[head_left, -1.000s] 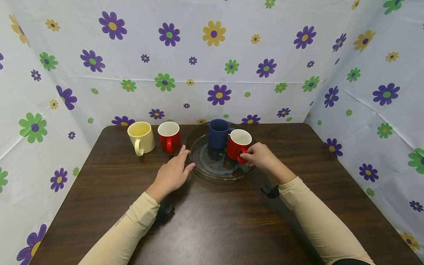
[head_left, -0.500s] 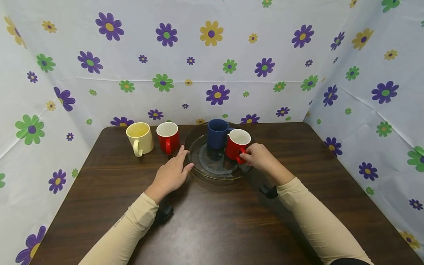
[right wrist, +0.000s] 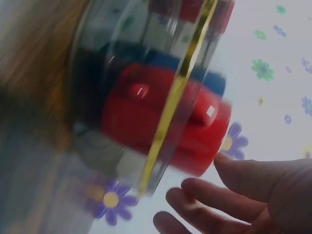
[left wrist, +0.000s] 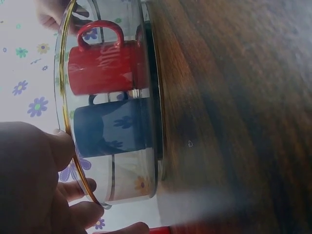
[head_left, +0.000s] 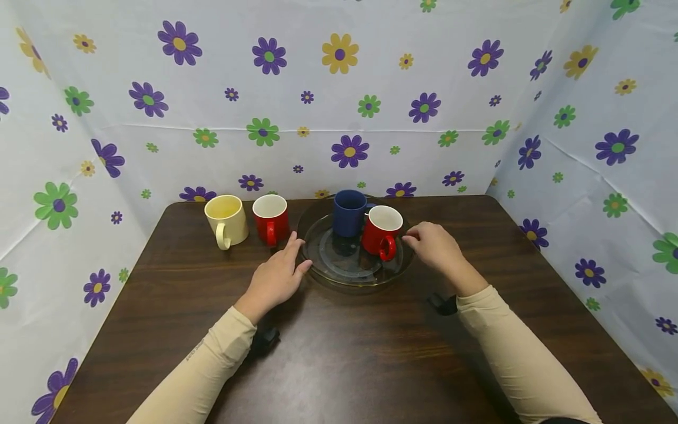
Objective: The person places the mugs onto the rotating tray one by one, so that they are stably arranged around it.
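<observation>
While standing upright inside a clear glass bowl [head_left: 333,268], toward the right side: a red mug [head_left: 374,238], white within, handle pointing toward the person. Just behind and to the left, in the same bowl, a blue mug [head_left: 346,221], also upright, handle toward the right and partly hidden by the red; impossible to tell whether touching. At the bowl's right edge, close to the red handle, the right hand [head_left: 439,250], with fingers loosely bent and, in the right wrist view, thumb parted from the fingertips; hard to say whether brushing the glass. At the bowl's left edge, the left hand [head_left: 272,282], spread, thumb and fingers laid against the gold-trimmed rim [left wrist: 62,73]. Farther left, on the dark wood-grained table [head_left: 344,359], a second red mug [head_left: 281,227], upright, just beyond the left fingertips, handle facing front; then a yellow mug [head_left: 231,229], upright too, handle forward. Around both forearms, cream sleeves [head_left: 196,368]. Beyond the table, a white cloth [head_left: 424,153] printed with purple, green and yellow flowers.
</observation>
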The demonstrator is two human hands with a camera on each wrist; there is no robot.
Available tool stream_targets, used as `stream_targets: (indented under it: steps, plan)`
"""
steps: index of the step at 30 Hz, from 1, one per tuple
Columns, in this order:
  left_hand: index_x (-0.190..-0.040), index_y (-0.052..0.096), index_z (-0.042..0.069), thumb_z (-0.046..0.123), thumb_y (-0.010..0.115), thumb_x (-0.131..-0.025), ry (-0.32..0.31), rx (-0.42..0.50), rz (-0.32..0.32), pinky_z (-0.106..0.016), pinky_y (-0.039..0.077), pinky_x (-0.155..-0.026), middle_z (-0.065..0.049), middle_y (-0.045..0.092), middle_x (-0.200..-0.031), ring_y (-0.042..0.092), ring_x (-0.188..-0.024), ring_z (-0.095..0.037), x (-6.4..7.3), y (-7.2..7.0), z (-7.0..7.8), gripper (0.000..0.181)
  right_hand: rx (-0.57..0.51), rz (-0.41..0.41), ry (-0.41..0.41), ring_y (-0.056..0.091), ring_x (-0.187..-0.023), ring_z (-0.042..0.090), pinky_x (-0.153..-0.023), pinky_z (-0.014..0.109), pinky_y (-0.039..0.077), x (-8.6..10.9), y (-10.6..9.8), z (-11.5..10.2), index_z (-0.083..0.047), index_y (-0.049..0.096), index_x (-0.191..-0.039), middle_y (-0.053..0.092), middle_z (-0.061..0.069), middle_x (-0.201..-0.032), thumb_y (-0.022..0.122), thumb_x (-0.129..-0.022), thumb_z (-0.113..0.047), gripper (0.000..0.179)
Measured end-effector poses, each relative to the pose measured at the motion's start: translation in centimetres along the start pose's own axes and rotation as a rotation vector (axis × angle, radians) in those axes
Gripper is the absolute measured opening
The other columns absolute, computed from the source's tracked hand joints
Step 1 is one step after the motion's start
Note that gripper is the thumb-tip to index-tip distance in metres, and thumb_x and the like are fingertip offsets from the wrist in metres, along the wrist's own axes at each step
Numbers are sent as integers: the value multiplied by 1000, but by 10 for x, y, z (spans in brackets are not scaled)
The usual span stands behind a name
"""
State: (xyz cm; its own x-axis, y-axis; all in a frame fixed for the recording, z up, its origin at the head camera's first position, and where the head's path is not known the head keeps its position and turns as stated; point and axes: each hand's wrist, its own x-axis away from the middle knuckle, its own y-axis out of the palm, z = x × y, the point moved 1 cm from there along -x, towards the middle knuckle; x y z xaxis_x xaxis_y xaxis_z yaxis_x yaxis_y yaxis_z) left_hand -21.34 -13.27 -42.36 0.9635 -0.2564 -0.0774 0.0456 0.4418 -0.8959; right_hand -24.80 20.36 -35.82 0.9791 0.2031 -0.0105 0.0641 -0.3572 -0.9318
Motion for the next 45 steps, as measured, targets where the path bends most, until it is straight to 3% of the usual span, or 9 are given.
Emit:
stream_targets:
  steps: [3,5,15,21,29,38,45]
  plan:
    - [-156,37,9,43,51,-105,-4,-5,-2,-64,46,-101,-13,20,-166,48,-137,-39,-1,0,-1,64,11,-32,20,59,-121,45,-100,60,48,1,1,11,10,60,-132,60,29,-134,65,-101,-22,45]
    - [-156,37,8,43,51,-105,-4,-5,-3,-65,45,-101,-13,20,-166,48,-137,-40,-1,-1,-2,64,4,-82,19,49,-132,49,-108,62,39,1,4,16,15,51,-139,50,33,-143,66,-100,-22,55]
    - [-156,37,7,46,51,-104,-13,20,-56,-63,43,-105,-13,18,-167,45,-140,-40,0,-7,-1,67,-51,-148,5,55,-125,49,-103,61,45,1,14,23,14,42,-146,49,35,-142,63,-102,-22,61]
    - [-154,40,6,44,54,-104,0,37,-44,-63,41,-107,-14,22,-166,44,-141,-39,0,-10,-1,65,-95,-160,-8,48,-132,50,-106,61,41,-3,15,28,13,41,-146,42,32,-149,63,-102,-21,60]
    - [-153,41,5,41,56,-103,20,51,-37,-60,41,-109,-16,26,-165,43,-141,-39,1,-13,-2,63,-143,-191,-9,53,-128,48,-104,59,44,-10,17,36,12,36,-149,42,33,-148,61,-103,-17,60]
    - [-150,46,2,39,62,-101,64,13,19,-59,37,-112,-17,35,-161,39,-145,-37,-1,-16,-3,64,-153,-222,-6,44,-136,49,-109,61,37,-19,13,43,8,32,-153,35,30,-153,58,-105,-17,60]
    - [-132,66,8,30,72,-96,145,-50,124,-59,50,-98,-14,59,-142,58,-129,-33,-3,-23,-2,43,-157,-232,-1,39,-138,52,-111,64,33,-23,11,47,4,28,-156,35,32,-153,53,-107,-18,59]
